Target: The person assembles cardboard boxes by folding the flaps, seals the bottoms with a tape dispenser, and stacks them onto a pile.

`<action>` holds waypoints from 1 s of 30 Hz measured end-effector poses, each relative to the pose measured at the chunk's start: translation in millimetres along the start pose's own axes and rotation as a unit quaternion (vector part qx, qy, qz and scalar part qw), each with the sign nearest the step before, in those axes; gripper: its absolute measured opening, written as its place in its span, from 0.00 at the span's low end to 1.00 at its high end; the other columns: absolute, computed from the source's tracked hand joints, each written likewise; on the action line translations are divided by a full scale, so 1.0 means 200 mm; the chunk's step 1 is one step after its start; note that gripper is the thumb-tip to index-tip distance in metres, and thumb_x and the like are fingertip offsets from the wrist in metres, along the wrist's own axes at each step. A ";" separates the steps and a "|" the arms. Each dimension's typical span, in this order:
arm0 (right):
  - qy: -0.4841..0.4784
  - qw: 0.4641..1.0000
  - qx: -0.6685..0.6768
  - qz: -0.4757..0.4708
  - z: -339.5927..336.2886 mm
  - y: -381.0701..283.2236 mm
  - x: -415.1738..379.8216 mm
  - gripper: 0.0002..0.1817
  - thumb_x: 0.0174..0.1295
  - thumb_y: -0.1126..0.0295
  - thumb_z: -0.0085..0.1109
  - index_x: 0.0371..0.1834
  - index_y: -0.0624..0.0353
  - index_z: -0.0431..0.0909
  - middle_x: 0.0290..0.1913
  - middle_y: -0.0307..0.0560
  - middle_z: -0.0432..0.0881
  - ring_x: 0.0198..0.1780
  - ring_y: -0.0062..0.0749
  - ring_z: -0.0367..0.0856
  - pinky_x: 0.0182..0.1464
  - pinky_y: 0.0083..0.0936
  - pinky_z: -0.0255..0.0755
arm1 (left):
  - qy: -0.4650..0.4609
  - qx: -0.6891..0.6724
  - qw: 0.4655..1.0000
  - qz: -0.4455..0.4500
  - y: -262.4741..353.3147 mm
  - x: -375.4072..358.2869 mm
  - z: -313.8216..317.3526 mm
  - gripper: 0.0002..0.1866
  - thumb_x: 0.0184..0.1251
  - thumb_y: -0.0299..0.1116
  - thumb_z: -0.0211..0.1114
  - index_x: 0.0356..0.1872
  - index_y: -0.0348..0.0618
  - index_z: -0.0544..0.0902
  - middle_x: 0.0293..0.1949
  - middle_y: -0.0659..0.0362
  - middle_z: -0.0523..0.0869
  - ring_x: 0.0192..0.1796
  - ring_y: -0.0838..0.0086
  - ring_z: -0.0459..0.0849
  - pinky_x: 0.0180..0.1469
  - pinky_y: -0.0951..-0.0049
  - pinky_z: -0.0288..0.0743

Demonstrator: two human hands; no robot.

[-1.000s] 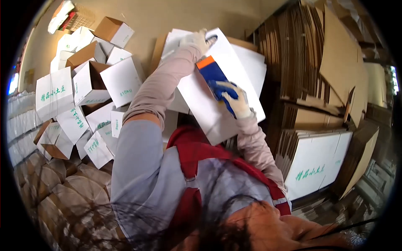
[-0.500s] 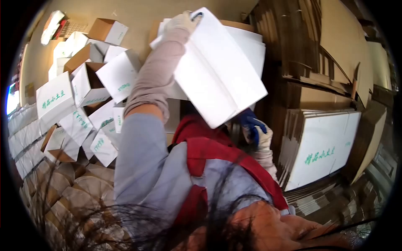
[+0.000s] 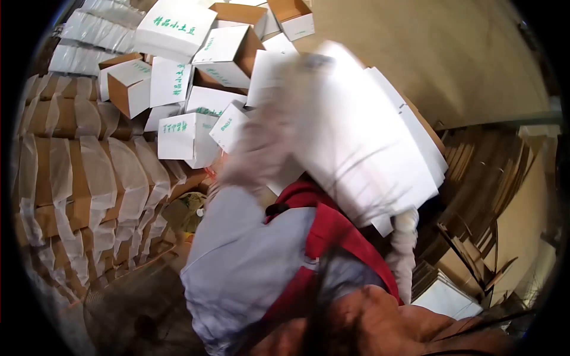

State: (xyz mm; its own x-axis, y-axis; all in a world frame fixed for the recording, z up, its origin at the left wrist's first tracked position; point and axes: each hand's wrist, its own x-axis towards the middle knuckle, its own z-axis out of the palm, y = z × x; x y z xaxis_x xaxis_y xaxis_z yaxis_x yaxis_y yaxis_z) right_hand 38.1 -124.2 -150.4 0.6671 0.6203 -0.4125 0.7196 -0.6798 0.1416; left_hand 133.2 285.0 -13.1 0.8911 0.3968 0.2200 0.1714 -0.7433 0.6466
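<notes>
One white cardboard piece (image 3: 368,130) slants in front of the red apron (image 3: 329,231), overlapping more white board (image 3: 415,127). L hand (image 3: 309,65), blurred, at its top edge; R hand (image 3: 406,218) at its bottom edge, fingers hidden; can't tell either grip. Printed boxes (image 3: 175,28) w/ green text, upper L.

Boxes (image 3: 173,26) heaped ahead left, bundles (image 3: 83,172) nearer left; flat cartons (image 3: 368,130) before the person (image 3: 249,255), cardboard stacks (image 3: 490,169) right

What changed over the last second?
Right hand moved from atop the white carton to its near right corner; the blue tool it held is out of sight, so release can't be confirmed. View swung left, so the open boxes sit further right in frame. Left hand, blurred, stays at the carton's far end.
</notes>
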 end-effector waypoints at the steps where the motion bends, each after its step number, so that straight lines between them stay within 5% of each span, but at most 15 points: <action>1: 0.066 0.978 0.193 0.035 -0.18 -0.13 0.07 0.17 0.61 0.68 0.49 0.53 0.57 0.74 0.52 0.46 0.78 0.50 0.34 0.77 0.50 0.28 0.73 | 0.095 0.015 0.995 0.003 -0.08 -0.05 -0.23 0.20 0.63 0.47 0.58 0.43 0.39 0.79 0.36 0.49 0.83 0.40 0.61 0.81 0.45 0.64 0.74; 3: 0.223 0.783 0.580 0.009 -0.54 -0.39 0.21 0.16 0.57 0.74 0.55 0.50 0.61 0.73 0.43 0.49 0.81 0.44 0.38 0.79 0.47 0.31 0.73 | 0.273 0.175 0.946 -0.021 -0.05 -0.13 -0.73 0.17 0.62 0.41 0.60 0.41 0.36 0.79 0.35 0.50 0.83 0.39 0.59 0.82 0.42 0.63 0.75; 5: 0.273 0.741 0.570 -0.226 -0.87 -0.46 0.25 0.13 0.54 0.71 0.56 0.45 0.56 0.77 0.35 0.51 0.80 0.38 0.48 0.79 0.43 0.36 0.73 | 0.408 0.448 0.793 0.058 -0.02 -0.23 -1.19 0.18 0.58 0.40 0.65 0.40 0.34 0.79 0.34 0.49 0.83 0.38 0.59 0.83 0.38 0.64 0.77; 6: 0.238 0.697 0.611 -0.290 -0.91 -0.46 0.23 0.13 0.53 0.70 0.57 0.43 0.54 0.78 0.35 0.52 0.79 0.38 0.51 0.78 0.43 0.37 0.73 | 0.558 0.308 0.750 0.177 0.02 -0.21 -1.18 0.17 0.58 0.37 0.65 0.41 0.34 0.79 0.35 0.50 0.84 0.37 0.62 0.83 0.37 0.67 0.77; 9: 0.235 0.790 0.548 -0.145 -0.80 -0.34 0.20 0.13 0.52 0.67 0.57 0.43 0.51 0.79 0.35 0.52 0.80 0.39 0.48 0.79 0.43 0.36 0.73 | 0.532 -0.128 0.809 0.213 0.23 -0.12 -0.75 0.21 0.56 0.38 0.69 0.45 0.33 0.78 0.40 0.47 0.83 0.37 0.61 0.83 0.34 0.66 0.77; 11: 0.239 0.784 0.572 -0.046 -0.65 -0.21 0.16 0.15 0.51 0.69 0.59 0.44 0.52 0.80 0.39 0.51 0.82 0.42 0.46 0.79 0.47 0.33 0.74 | 0.216 -0.139 0.963 0.087 0.18 -0.02 -0.33 0.21 0.57 0.37 0.67 0.47 0.34 0.77 0.43 0.48 0.82 0.40 0.61 0.82 0.39 0.67 0.77; 13: 0.187 0.783 0.593 0.035 -0.54 -0.15 0.08 0.15 0.51 0.71 0.59 0.44 0.52 0.80 0.40 0.51 0.82 0.44 0.45 0.80 0.48 0.32 0.74 | -0.129 -0.114 0.984 -0.035 0.05 0.06 0.22 0.21 0.59 0.37 0.66 0.50 0.35 0.77 0.47 0.48 0.81 0.43 0.61 0.82 0.44 0.67 0.77; 14: 0.187 0.768 0.610 0.058 -0.47 -0.16 0.04 0.15 0.51 0.72 0.59 0.45 0.52 0.80 0.41 0.51 0.82 0.44 0.45 0.80 0.49 0.32 0.74 | -0.136 -0.004 0.983 0.123 -0.11 0.07 0.64 0.22 0.58 0.39 0.66 0.52 0.42 0.78 0.54 0.50 0.77 0.54 0.62 0.78 0.58 0.69 0.69; 15: 0.186 0.753 0.626 0.079 -0.43 -0.18 0.00 0.16 0.51 0.74 0.58 0.45 0.52 0.80 0.42 0.51 0.82 0.45 0.44 0.80 0.49 0.31 0.74 | -0.310 -0.138 0.940 0.039 -0.06 0.02 0.94 0.24 0.56 0.44 0.65 0.54 0.48 0.77 0.57 0.49 0.75 0.63 0.60 0.69 0.65 0.66 0.61; 16: 0.159 0.750 0.630 0.121 -0.44 -0.20 -0.03 0.16 0.52 0.76 0.57 0.45 0.54 0.80 0.42 0.51 0.82 0.44 0.44 0.80 0.49 0.30 0.74 | -0.370 0.055 0.902 0.214 0.03 0.00 1.16 0.31 0.57 0.50 0.63 0.59 0.46 0.72 0.60 0.52 0.74 0.62 0.60 0.71 0.62 0.63 0.64; 22: 0.120 0.683 0.650 0.312 -0.13 -0.49 -0.34 0.17 0.51 0.78 0.56 0.46 0.60 0.79 0.44 0.50 0.82 0.44 0.42 0.81 0.50 0.27 0.73 | -0.456 0.269 0.765 0.366 0.26 -0.11 2.01 0.39 0.53 0.51 0.64 0.66 0.53 0.62 0.67 0.53 0.63 0.70 0.61 0.59 0.71 0.56 0.48; 25: 0.200 0.465 0.734 0.453 -0.13 -0.60 -0.52 0.18 0.52 0.83 0.53 0.48 0.66 0.78 0.46 0.49 0.82 0.47 0.29 0.80 0.52 0.23 0.71 | -0.560 0.301 0.692 0.342 0.22 -0.07 2.09 0.37 0.50 0.52 0.67 0.62 0.52 0.68 0.66 0.54 0.66 0.66 0.61 0.67 0.67 0.57 0.58; 28: 0.257 0.360 0.768 0.463 -0.06 -0.58 -0.63 0.18 0.53 0.84 0.52 0.49 0.66 0.78 0.46 0.50 0.82 0.48 0.29 0.79 0.54 0.24 0.70 | -0.544 0.315 0.706 0.326 0.28 0.05 1.98 0.37 0.43 0.51 0.71 0.57 0.49 0.74 0.59 0.53 0.74 0.59 0.61 0.74 0.61 0.63 0.67; 29: 0.257 0.436 0.711 0.487 -0.07 -0.53 -0.66 0.18 0.53 0.84 0.52 0.49 0.66 0.78 0.46 0.50 0.82 0.48 0.30 0.79 0.54 0.24 0.70 | -0.564 0.318 0.695 0.312 0.33 0.11 1.94 0.37 0.40 0.51 0.72 0.55 0.49 0.75 0.55 0.52 0.77 0.56 0.61 0.77 0.57 0.64 0.71; 30: 0.270 0.390 0.731 0.491 -0.12 -0.46 -0.69 0.19 0.53 0.85 0.51 0.49 0.66 0.78 0.46 0.49 0.82 0.48 0.30 0.79 0.55 0.25 0.70 | -0.585 0.320 0.684 0.295 0.35 0.15 1.91 0.36 0.38 0.51 0.74 0.53 0.48 0.76 0.51 0.51 0.80 0.53 0.60 0.79 0.53 0.65 0.74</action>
State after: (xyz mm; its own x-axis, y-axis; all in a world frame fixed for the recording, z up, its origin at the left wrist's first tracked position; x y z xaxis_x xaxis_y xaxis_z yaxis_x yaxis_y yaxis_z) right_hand -116.0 -138.8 -85.2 0.7104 -0.4957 -0.4996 -0.5488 0.0543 -0.8342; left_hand 332.2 39.0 -239.4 0.5461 -0.4983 -0.6734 -0.5487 -0.8202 0.1619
